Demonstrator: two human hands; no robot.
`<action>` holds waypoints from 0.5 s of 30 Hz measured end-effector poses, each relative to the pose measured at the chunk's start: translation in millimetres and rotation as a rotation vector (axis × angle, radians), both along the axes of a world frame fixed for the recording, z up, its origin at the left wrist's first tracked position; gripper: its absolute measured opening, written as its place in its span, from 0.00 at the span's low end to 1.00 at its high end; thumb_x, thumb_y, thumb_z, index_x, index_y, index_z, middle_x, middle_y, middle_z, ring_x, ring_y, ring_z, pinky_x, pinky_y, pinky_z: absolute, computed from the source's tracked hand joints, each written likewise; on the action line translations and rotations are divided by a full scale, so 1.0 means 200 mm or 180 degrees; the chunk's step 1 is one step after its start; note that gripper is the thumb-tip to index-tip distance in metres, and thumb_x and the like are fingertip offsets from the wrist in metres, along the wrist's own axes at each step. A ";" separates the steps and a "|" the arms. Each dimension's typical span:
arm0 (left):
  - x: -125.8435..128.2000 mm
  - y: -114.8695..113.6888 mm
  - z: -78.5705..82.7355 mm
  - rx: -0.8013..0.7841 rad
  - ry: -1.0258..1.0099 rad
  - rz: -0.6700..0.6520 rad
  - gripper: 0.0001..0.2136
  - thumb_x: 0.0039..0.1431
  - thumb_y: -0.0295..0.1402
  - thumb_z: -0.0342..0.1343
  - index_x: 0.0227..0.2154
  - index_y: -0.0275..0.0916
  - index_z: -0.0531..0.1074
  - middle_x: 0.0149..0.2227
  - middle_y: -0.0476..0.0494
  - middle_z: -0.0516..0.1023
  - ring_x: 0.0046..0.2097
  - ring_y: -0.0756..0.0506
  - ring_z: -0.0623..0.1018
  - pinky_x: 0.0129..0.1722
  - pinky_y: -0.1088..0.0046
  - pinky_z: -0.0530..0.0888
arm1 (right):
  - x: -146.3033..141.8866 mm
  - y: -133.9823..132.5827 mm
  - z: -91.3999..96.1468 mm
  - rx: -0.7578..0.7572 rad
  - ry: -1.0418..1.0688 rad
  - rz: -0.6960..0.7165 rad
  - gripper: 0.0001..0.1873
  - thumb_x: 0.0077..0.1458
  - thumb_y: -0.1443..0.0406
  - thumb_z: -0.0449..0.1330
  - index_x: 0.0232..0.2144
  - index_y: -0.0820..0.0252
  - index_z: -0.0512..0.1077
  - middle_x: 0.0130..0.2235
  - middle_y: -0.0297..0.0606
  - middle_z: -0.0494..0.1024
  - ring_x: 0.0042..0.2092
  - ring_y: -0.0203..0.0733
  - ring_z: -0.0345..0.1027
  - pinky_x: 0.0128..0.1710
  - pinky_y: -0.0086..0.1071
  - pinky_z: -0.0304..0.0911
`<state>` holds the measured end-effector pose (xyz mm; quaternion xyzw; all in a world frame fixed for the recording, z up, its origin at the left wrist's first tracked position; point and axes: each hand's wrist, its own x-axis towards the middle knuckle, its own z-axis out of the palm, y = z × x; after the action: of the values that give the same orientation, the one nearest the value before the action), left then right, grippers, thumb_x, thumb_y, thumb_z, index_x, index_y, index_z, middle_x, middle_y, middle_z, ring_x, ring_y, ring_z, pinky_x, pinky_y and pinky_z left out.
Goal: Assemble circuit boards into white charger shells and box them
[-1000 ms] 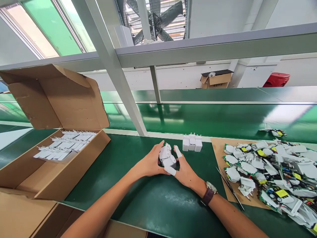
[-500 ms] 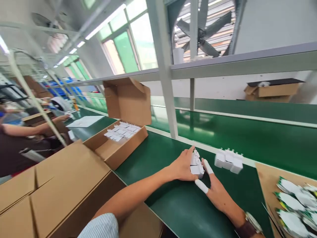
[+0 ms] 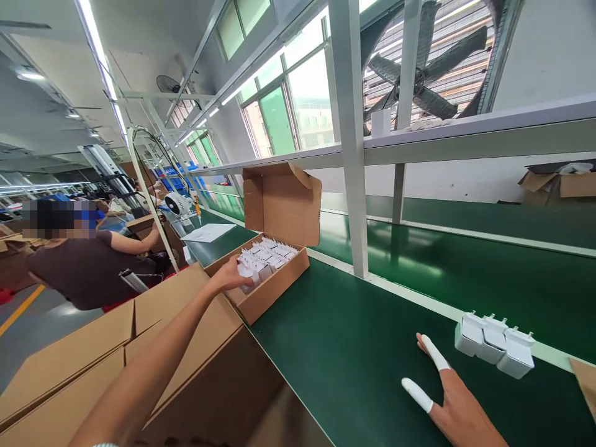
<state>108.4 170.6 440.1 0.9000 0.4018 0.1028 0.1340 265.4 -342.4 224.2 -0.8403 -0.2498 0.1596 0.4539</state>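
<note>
My left hand [image 3: 231,275] reaches into the open cardboard box [image 3: 274,293], its fingers closed round white plug adapters [image 3: 251,268] at the near end of the rows. More white plug adapters [image 3: 274,249] fill the far part of that box, prongs upward. Above the green bench, my right hand [image 3: 447,388] is open, with white finger cots on the thumb and forefinger and nothing held. Nearest to it, a short row of white plug adapters [image 3: 494,344] stands by the bench's back edge.
Large closed cartons [image 3: 177,335] stand left of the green bench [image 3: 344,347]. A metal post [image 3: 354,155] rises at the back rail. A white sheet [image 3: 208,233] lies beyond the box. Another person [image 3: 102,261] sits at far left. A brown board's edge [image 3: 583,379] shows at right.
My left hand has carried the white plug adapters from mid-bench leftward into the cardboard box. My right hand has parted from them and stays over the bench. The view has turned left.
</note>
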 end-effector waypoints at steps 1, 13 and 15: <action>-0.03 0.03 -0.05 -0.0094 0.0066 -0.0016 0.49 0.35 0.35 0.70 0.63 0.28 0.58 0.61 0.20 0.72 0.61 0.23 0.74 0.62 0.52 0.71 | 0.00 0.00 -0.01 0.0009 -0.0026 -0.0028 0.46 0.57 0.46 0.62 0.72 0.49 0.53 0.69 0.45 0.66 0.68 0.63 0.62 0.61 0.53 0.68; 0.09 0.04 -0.28 -0.0749 -0.0327 -0.0193 0.23 0.63 0.43 0.63 0.55 0.34 0.72 0.55 0.32 0.77 0.57 0.36 0.77 0.59 0.52 0.73 | 0.03 -0.02 -0.04 -0.0105 -0.0024 -0.0130 0.43 0.53 0.44 0.61 0.66 0.53 0.61 0.60 0.52 0.76 0.60 0.65 0.71 0.48 0.52 0.74; 0.09 0.02 -0.28 -0.0842 -0.0431 -0.0101 0.19 0.68 0.43 0.59 0.53 0.35 0.72 0.53 0.37 0.78 0.52 0.39 0.79 0.54 0.53 0.76 | 0.04 -0.03 -0.05 -0.0090 -0.0046 -0.0085 0.42 0.53 0.45 0.61 0.66 0.54 0.62 0.59 0.53 0.76 0.60 0.65 0.72 0.48 0.52 0.74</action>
<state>127.4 175.0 383.2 0.8717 0.3876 0.1072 0.2799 273.2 -347.9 214.1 -0.8510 -0.2395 0.1510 0.4423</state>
